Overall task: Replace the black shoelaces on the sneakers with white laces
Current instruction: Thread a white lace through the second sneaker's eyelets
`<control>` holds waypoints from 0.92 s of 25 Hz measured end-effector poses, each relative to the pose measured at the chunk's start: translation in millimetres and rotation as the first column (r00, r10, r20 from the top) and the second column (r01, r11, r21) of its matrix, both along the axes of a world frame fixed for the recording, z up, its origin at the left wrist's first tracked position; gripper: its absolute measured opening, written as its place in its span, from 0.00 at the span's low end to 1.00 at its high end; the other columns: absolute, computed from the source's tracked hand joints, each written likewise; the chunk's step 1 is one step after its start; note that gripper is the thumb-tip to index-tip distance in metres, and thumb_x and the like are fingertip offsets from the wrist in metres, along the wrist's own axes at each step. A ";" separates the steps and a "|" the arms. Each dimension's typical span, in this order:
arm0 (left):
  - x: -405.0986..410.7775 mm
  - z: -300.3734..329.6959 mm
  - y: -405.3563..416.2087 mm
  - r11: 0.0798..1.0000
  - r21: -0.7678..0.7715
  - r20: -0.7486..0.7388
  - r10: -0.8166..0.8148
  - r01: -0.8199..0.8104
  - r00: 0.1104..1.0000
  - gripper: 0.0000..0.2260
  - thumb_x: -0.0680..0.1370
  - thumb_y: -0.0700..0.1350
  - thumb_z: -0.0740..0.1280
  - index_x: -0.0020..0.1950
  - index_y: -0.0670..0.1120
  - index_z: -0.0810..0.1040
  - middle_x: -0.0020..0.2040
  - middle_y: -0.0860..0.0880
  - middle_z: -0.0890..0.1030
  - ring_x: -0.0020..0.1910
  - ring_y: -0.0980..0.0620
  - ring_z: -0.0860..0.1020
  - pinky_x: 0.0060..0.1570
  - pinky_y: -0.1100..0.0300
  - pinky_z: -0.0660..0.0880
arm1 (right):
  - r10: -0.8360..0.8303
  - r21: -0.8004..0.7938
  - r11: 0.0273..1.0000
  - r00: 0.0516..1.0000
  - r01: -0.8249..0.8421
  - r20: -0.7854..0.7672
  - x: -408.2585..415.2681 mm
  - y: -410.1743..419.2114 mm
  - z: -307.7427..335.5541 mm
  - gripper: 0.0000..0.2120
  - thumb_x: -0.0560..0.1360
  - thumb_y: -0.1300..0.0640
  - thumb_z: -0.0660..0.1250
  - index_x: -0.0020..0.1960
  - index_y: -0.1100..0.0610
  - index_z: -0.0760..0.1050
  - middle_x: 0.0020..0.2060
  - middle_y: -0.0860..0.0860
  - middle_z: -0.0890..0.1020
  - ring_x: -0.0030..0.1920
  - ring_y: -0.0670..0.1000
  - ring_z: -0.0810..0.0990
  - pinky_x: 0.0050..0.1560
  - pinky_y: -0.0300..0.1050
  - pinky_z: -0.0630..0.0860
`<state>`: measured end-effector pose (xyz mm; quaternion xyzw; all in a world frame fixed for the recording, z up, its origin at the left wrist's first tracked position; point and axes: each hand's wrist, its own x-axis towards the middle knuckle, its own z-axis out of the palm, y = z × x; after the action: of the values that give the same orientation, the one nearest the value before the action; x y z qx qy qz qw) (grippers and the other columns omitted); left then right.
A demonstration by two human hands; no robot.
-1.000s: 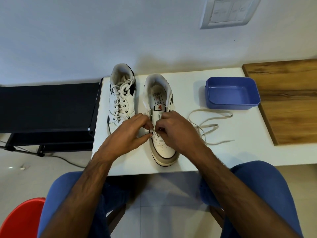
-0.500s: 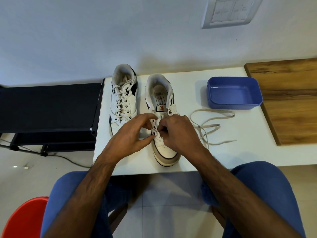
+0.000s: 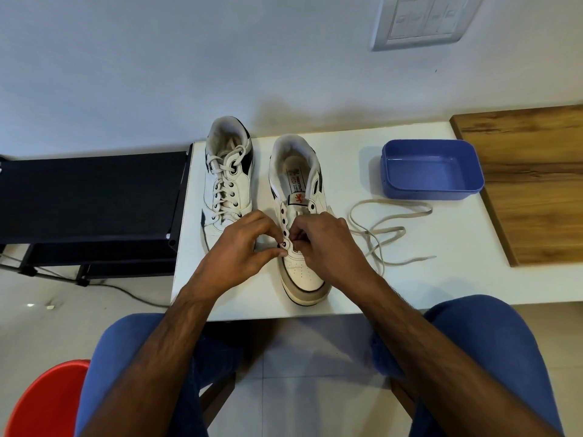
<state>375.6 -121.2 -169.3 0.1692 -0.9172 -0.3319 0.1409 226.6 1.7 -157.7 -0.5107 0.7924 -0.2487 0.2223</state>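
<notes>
The person wore blue trousers; both forearms were bare, without sleeves, and carried no watch or rings.

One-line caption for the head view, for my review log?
Both hands work at the lowest eyelets of the unlaced sneaker; white lace trails right.

Left hand: forearm bare, reaching forward from lower left; fingers curled, thumb and fingertips pinching an eyelet flap.

Right hand: forearm bare, reaching forward from lower right; knuckles up, fingers curled inward, tips hidden beneath the hand; what they hold cannot be told.

Both hands nearly meet at the fingertips. Knees in blue trousers, apart, below the forearms.
</notes>
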 end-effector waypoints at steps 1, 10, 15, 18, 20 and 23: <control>-0.4 -0.1 -0.4 1.000 -0.001 0.003 -0.002 0.002 1.000 0.11 0.71 0.44 0.79 0.49 0.46 0.81 0.48 0.53 0.78 0.49 0.59 0.76 0.50 0.70 0.71 | -0.013 -0.027 1.000 0.999 0.014 0.039 0.5 0.9 0.4 0.10 0.76 0.63 0.71 0.51 0.49 0.77 0.42 0.44 0.84 0.50 0.50 0.81 0.60 0.57 0.72; -2.4 0.4 0.7 0.991 -0.069 0.128 -0.101 0.111 0.987 0.06 0.79 0.45 0.70 0.52 0.47 0.75 0.55 0.54 0.69 0.52 0.56 0.72 0.48 0.57 0.75 | -0.024 -0.095 0.994 0.973 0.047 0.229 -3.5 7.7 8.0 0.16 0.75 0.61 0.68 0.57 0.47 0.68 0.40 0.41 0.82 0.47 0.44 0.80 0.62 0.59 0.68; -5.3 4.1 -0.8 0.963 -0.221 0.111 -0.129 0.151 0.985 0.03 0.82 0.46 0.64 0.51 0.48 0.74 0.52 0.51 0.72 0.51 0.50 0.72 0.47 0.46 0.75 | -0.084 -0.026 0.996 0.979 0.090 0.184 1.0 4.7 7.6 0.21 0.72 0.46 0.75 0.57 0.43 0.66 0.41 0.40 0.81 0.51 0.44 0.78 0.59 0.51 0.62; -4.7 11.5 1.9 0.992 -0.096 0.035 -0.076 0.079 0.996 0.05 0.82 0.46 0.60 0.50 0.46 0.73 0.50 0.51 0.76 0.47 0.49 0.76 0.46 0.45 0.74 | -0.117 -0.044 0.992 0.987 0.122 0.111 5.5 3.8 4.3 0.21 0.72 0.50 0.74 0.56 0.43 0.64 0.41 0.41 0.81 0.52 0.48 0.78 0.57 0.52 0.62; 0.0 30.3 2.1 0.936 0.351 -0.182 0.091 -0.021 0.979 0.05 0.83 0.40 0.59 0.48 0.42 0.72 0.48 0.48 0.81 0.42 0.47 0.81 0.41 0.51 0.76 | -0.119 -0.037 0.992 0.989 0.122 0.091 6.1 3.9 4.2 0.22 0.72 0.52 0.74 0.56 0.43 0.63 0.41 0.41 0.79 0.52 0.48 0.75 0.55 0.50 0.60; 15.8 57.1 -9.2 0.681 0.722 -0.506 0.401 0.120 0.764 0.09 0.83 0.35 0.52 0.45 0.44 0.67 0.45 0.44 0.82 0.34 0.45 0.81 0.36 0.53 0.76 | -0.118 -0.034 0.992 0.991 0.120 0.064 5.6 3.0 4.2 0.22 0.71 0.53 0.74 0.56 0.42 0.63 0.40 0.41 0.79 0.53 0.47 0.72 0.51 0.47 0.54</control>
<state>391.4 -130.4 -112.2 0.1641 -0.5927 -0.6867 0.3875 232.2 4.7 -153.5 -0.4586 0.8093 -0.2920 0.2221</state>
